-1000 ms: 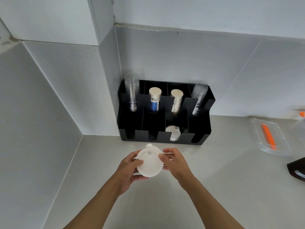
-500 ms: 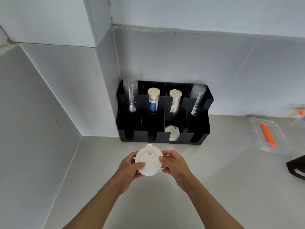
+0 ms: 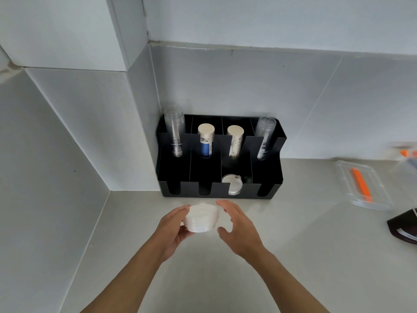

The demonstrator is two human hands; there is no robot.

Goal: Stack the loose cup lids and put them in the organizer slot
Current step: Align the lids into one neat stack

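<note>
One stack of white cup lids (tilted, above the countertop), clasped in the left hand; right hand just beside it, fingers spread and apparently off it; black organizer behind, holding one lid in its third front slot.

Blurred orange item (right edge)

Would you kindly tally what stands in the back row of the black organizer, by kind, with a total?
Clear plastic cup stacks: 2
Paper cup stacks: 2
Total: 4, in the organizer.
</note>
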